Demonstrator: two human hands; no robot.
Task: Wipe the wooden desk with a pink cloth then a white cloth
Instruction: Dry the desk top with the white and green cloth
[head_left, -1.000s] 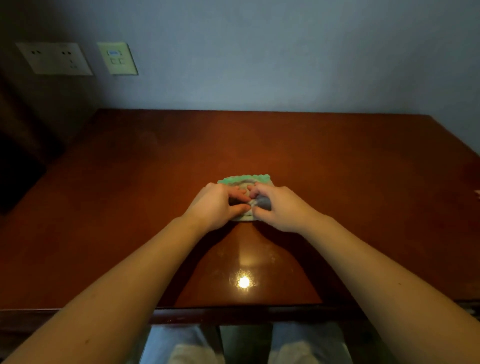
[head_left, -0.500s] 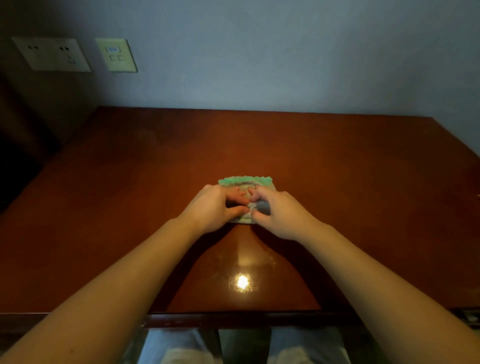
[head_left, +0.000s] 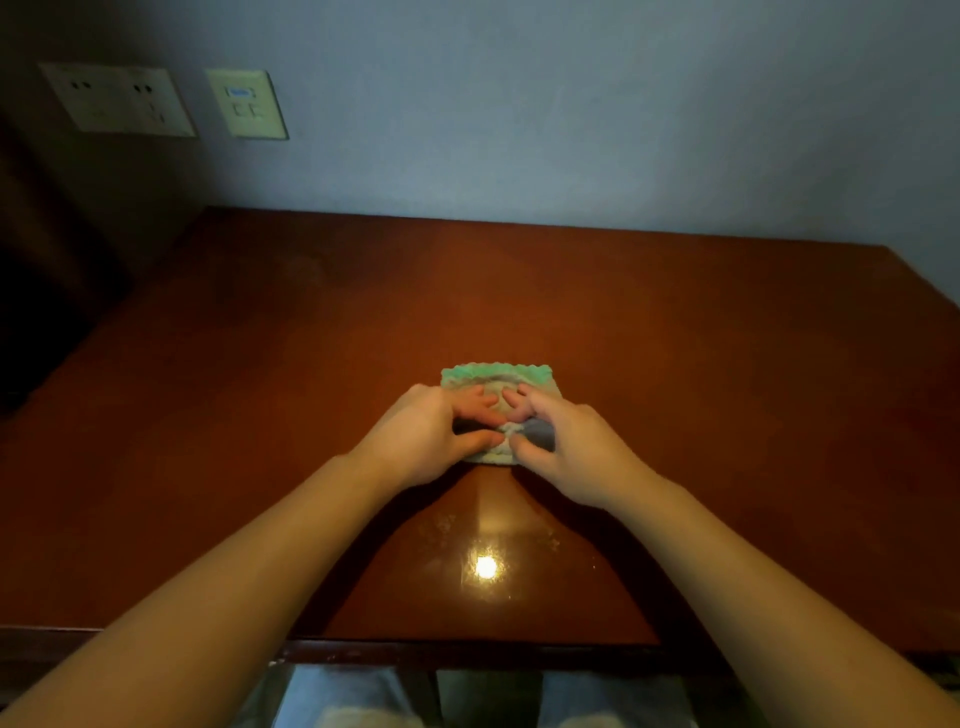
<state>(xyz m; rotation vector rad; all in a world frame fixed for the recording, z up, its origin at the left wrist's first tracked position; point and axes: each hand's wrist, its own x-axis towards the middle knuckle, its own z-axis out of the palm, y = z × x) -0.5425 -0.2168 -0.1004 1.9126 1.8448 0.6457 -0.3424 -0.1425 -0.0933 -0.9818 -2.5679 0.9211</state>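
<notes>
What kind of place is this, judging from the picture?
Probably a room in a home or hotel: a wooden desk stands against a plain wall carrying a socket plate and a switch plate. The left hand and right hand grip a cloth.

The tabletop (head_left: 675, 364) is reddish-brown wood, smooth and lacquered to a high gloss, and a lamp glare (head_left: 485, 566) mirrors sharply near its front edge. The cloth (head_left: 496, 375) is soft, nappy textile, matt, with green scalloped trim. The wall (head_left: 571, 130) is painted, matt and even. The socket plate (head_left: 119, 101) and switch plate (head_left: 249, 104) are smooth plastic with a slight sheen.
</notes>
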